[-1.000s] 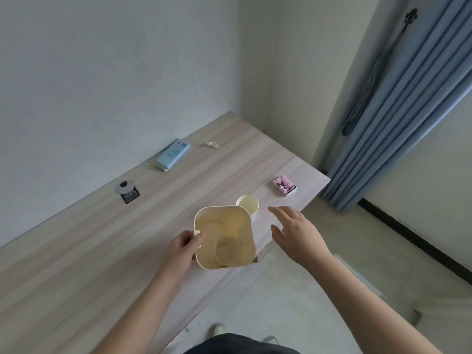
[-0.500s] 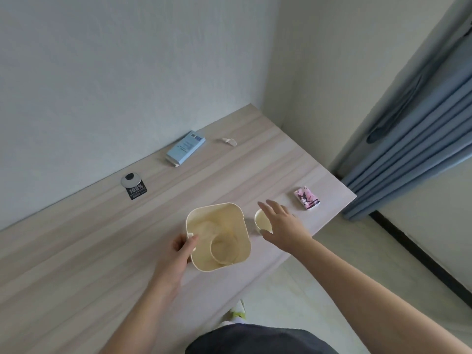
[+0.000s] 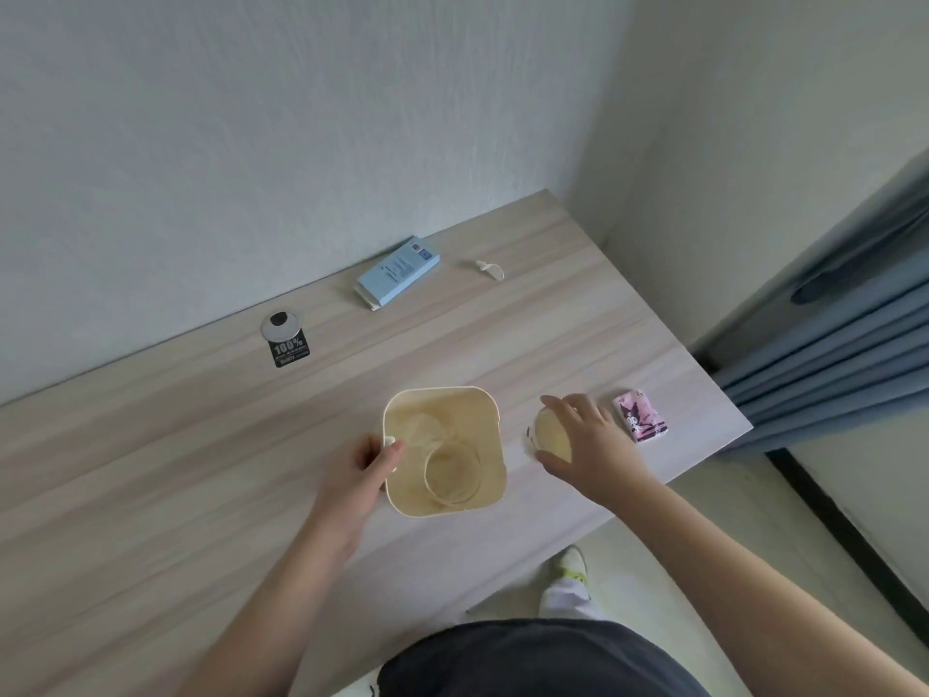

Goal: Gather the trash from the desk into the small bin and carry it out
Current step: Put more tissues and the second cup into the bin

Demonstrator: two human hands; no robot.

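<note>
A small cream bin (image 3: 490,495) stands on the wooden desk (image 3: 201,470) near its front edge, with a paper cup lying inside it. My left hand (image 3: 359,475) grips the bin's left rim, thumb over the edge. Just right of the bin stands a cream paper cup (image 3: 550,435). My right hand (image 3: 590,445) curls round that cup from the right, fingers over its rim. A pink packet (image 3: 641,415) lies right of the cup. A blue box (image 3: 399,274) and a small white scrap (image 3: 487,268) lie near the back wall.
A black "100%" tag (image 3: 289,347) with a silver disc lies at the back left. The desk's right end stops near grey-blue curtains (image 3: 829,334). The walls meet in a corner behind the desk. My legs and a shoe (image 3: 570,570) show below the front edge.
My right hand has reached forward and closed round the paper cup beside the bin. My left hand keeps its hold on the bin's rim. The view has tilted down and shifted.
</note>
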